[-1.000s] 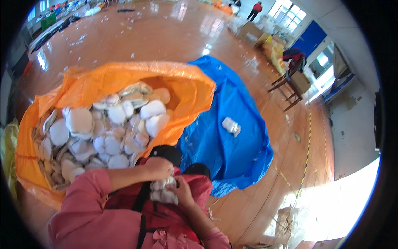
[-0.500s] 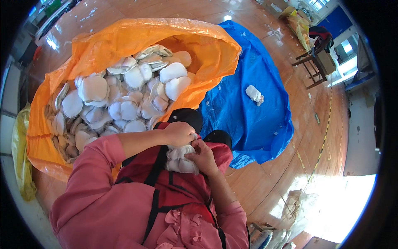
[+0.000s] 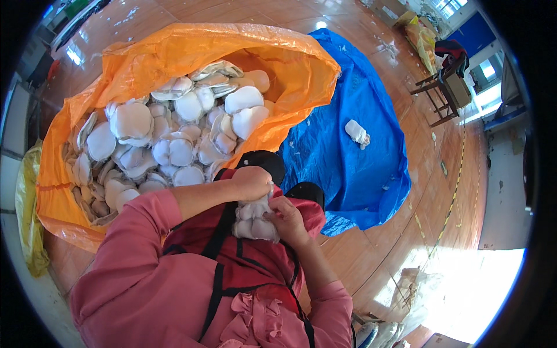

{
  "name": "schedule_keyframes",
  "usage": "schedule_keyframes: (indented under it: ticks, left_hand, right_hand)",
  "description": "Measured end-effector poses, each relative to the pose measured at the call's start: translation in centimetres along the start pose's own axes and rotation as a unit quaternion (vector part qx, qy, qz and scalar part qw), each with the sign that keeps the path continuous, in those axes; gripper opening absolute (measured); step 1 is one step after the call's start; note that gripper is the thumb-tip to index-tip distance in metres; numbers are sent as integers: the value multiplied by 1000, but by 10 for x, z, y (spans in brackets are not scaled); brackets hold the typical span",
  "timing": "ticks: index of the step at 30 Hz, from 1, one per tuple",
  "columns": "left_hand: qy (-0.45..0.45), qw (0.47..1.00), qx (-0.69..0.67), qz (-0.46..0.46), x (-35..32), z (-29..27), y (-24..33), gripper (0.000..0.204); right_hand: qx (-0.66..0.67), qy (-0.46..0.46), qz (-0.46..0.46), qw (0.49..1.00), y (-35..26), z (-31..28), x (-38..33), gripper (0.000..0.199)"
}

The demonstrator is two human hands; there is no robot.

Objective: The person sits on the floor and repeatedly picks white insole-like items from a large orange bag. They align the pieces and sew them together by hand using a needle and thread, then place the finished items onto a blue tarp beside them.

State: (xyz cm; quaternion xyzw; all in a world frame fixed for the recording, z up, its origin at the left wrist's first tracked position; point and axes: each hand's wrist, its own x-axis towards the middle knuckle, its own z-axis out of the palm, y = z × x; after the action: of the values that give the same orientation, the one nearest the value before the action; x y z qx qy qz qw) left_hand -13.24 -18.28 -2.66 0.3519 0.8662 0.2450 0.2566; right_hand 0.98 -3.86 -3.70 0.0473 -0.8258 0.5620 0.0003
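Gap between left hand [image 3: 253, 184] and right hand [image 3: 289, 224] blocked by white bundle [image 3: 256, 225]. Left: orange sack [image 3: 191, 43], raised far wall barring passage, white pads [image 3: 132, 122] heaped below open mouth. Ahead: two dark rounded forms [image 3: 266, 163] (knees or shoes, cannot tell). Blue sheet [image 3: 348, 180]: room around small white roll [image 3: 354, 131]. Right: free air over floor [image 3: 371, 267], chair [image 3: 454, 87] well apart.

Packet [image 3: 255, 223] over lap [image 3: 307, 218], pads [image 3: 131, 120] in sack [image 3: 220, 37] ahead left, bundle [image 3: 355, 131] on sheet [image 3: 348, 185] ahead right, chair [image 3: 455, 87] farther right

Lumpy white bundle of rounded pads [image 3: 254, 225] — thinly wrapped; far end narrow, over the red apron [image 3: 246, 276]
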Motion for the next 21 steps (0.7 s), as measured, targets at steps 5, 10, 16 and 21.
schedule_keyframes:
  ticks: [5, 10, 16, 21]
  left_hand:
    - [-17, 998, 24, 47, -2, 2, 2, 32]
    - [-12, 999, 24, 22, 4, -1, -1, 30]
    - [1, 1000, 6, -13, 13, 8, -10, 31]
    - [-19, 999, 8, -44, 16, 6, -8, 32]
  right_hand:
    - [-113, -108, 84, 984, -17, -10, 17, 29]
    - [-179, -142, -13, 973, -4, -16, 26, 38]
    - [-165, -132, -56, 976, -9, -16, 18, 34]
    - [-159, -111, -57, 979, -15, -16, 13, 30]
